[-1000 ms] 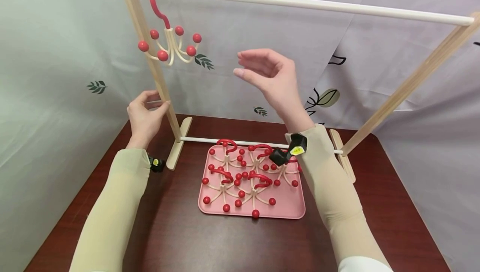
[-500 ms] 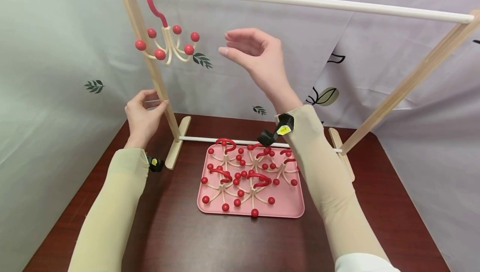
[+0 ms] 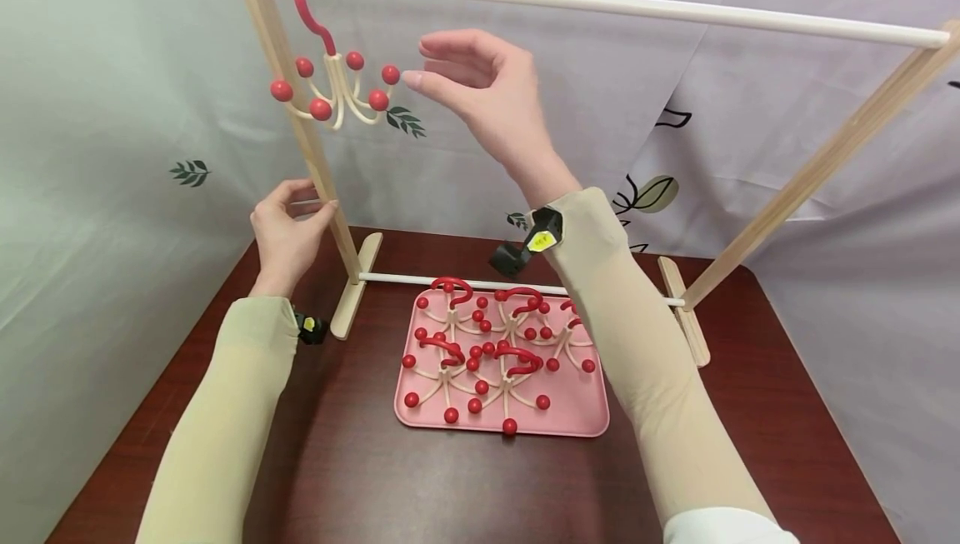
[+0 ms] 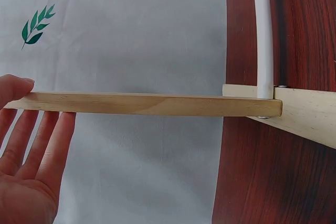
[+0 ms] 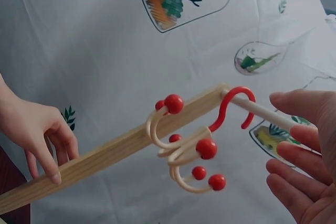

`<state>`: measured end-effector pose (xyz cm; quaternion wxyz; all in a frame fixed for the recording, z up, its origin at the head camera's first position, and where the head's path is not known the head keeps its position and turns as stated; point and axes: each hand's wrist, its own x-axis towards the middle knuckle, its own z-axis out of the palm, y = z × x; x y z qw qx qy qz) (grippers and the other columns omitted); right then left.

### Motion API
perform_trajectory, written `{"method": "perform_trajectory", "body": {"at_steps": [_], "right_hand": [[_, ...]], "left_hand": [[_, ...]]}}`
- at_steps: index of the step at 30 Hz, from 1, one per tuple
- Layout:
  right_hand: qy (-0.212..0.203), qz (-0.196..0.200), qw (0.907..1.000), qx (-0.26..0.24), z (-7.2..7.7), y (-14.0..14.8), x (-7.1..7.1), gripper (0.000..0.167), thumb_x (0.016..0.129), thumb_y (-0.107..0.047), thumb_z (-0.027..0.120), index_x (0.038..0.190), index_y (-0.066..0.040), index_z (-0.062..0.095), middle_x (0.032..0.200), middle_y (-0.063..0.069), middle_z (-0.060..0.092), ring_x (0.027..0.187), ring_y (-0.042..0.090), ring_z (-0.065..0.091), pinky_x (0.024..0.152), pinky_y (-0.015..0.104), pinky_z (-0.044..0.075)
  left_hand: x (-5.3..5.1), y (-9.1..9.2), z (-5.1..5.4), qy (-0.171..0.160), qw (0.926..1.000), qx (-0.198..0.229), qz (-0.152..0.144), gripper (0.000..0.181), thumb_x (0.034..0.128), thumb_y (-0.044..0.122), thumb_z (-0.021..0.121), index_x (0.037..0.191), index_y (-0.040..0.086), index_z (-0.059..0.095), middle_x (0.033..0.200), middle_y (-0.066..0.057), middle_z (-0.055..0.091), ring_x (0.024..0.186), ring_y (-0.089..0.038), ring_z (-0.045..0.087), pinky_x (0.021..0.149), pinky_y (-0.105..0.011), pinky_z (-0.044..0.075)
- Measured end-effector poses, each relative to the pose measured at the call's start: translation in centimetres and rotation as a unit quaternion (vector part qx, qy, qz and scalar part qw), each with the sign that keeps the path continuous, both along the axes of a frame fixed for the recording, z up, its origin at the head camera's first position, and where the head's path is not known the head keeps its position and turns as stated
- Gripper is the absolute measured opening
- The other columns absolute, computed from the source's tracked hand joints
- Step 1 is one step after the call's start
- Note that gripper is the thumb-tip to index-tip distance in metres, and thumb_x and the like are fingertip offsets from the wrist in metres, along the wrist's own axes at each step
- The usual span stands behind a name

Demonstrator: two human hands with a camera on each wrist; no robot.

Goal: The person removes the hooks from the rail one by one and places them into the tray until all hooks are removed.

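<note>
A hanger (image 3: 335, 82) with a red hook and several cream arms tipped with red balls hangs from the white rod (image 3: 600, 3) at its left end. My left hand (image 3: 285, 232) grips the left wooden post (image 3: 318, 165) of the rack between thumb and fingers; the left wrist view shows its fingertips on the post (image 4: 157, 104). Just right of the hanger, my right hand (image 3: 487, 94) is raised below the rod, fingers relaxed and holding nothing. In the right wrist view, a gap separates this hand (image 5: 310, 150) from the red hook (image 5: 224, 108).
A pink tray (image 3: 577, 411) with several more such hangers lies on the dark wooden table (image 3: 360, 461). Behind it runs the rack's lower white rod (image 3: 401, 280). The right post (image 3: 825, 165) stands on a wooden foot, and a patterned cloth (image 3: 585, 136) hangs behind.
My right hand has moved left and up, coming close to the hanging hanger. The left hand stays on the post, and the hanger remains on the rod.
</note>
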<state>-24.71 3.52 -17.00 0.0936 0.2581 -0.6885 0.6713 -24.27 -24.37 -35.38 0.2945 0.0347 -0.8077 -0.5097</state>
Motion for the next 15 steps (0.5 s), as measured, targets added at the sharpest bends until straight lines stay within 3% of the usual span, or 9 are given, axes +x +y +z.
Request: {"method": "perform_trajectory", "body": {"at_steps": [11,15], "right_hand": [[0.017,0.021,0.9994,0.024,1.3,-3.5,0.3,0.046,0.081,-0.011,0.088,0.123,-0.008,0.071,0.117,-0.003,0.071,0.106,0.003,0.066,0.093,0.016,0.049],[0.016,0.033,0.9981,0.049,1.5,-5.0,0.1,0.055,0.081,-0.013,0.088,0.132,-0.008,0.067,0.125,-0.005,0.068,0.111,-0.002,0.061,0.096,0.01,0.044]], "left_hand": [[0.0,-0.2,-0.1,0.004,1.0,-0.001,0.0,0.035,0.0893,0.021,0.08,0.12,0.007,0.072,0.114,-0.008,0.071,0.097,-0.015,0.071,0.085,-0.027,0.058],[-0.1,-0.2,-0.1,0.005,1.0,0.0,-0.003,0.036,0.0893,0.022,0.08,0.121,0.008,0.072,0.114,-0.008,0.071,0.097,-0.016,0.07,0.085,-0.028,0.059]]}}
